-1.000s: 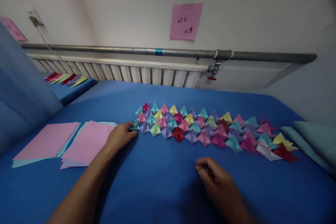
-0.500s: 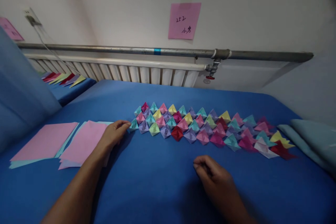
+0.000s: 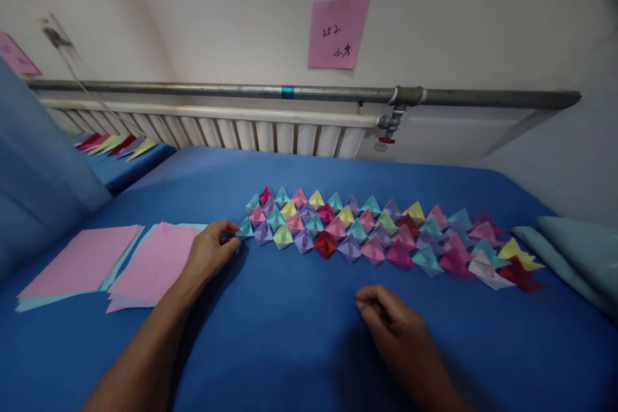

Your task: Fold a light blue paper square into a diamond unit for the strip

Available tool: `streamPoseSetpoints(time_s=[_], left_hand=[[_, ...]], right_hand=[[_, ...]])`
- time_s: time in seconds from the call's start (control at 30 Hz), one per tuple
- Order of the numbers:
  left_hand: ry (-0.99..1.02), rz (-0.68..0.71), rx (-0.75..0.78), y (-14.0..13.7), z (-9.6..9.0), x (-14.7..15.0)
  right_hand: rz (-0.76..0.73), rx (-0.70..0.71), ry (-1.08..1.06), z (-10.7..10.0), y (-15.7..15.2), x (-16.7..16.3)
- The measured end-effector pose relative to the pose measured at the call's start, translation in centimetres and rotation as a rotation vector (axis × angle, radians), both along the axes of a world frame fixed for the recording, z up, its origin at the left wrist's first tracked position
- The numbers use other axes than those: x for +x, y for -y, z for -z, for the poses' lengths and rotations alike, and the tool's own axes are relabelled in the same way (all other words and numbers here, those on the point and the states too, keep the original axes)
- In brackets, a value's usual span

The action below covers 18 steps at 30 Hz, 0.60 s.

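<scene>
Several small folded paper boats [image 3: 304, 241] in many colours stand in close slanting rows across the blue tabletop. At the left end of the front row is a teal paper boat [image 3: 245, 229]. My left hand [image 3: 212, 250] is at its left tip, with thumb and forefinger a little apart around that tip. To the right and nearer me, my right hand [image 3: 393, 322] hovers or rests over the blue surface. Its fingers are curled in and the thumb meets the forefinger; nothing shows in it.
Two stacks of paper sheets, a left stack [image 3: 82, 257] and a right stack [image 3: 149, 264], lie at the left. A folded grey-green cloth [image 3: 579, 257] is at the right edge. Behind the blue table [image 3: 270, 335] are a radiator [image 3: 284, 137] and pipe [image 3: 193, 87].
My left thumb and forefinger have parted at the teal boat's tip, where they were pinched together. The right hand and the rows of boats look the same.
</scene>
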<state>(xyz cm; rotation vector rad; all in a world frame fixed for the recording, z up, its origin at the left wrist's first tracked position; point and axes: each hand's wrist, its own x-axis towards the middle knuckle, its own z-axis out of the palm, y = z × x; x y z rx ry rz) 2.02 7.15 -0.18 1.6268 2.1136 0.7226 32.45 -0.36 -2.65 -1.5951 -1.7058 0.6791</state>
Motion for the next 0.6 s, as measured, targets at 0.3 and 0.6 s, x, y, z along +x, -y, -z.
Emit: streamPoseSetpoints(time_s=[0.3, 0.6], left_hand=[[-0.094, 0.079, 0.05, -0.16, 0.79, -0.16], [-0.055, -0.054, 0.107, -0.54, -0.13, 0.07]], right_hand=[[0.011, -0.023, 0.001, -0.41, 0.07, -0.13], [-0.001, -0.022, -0.005, -0.63, 0.06, -0.19]])
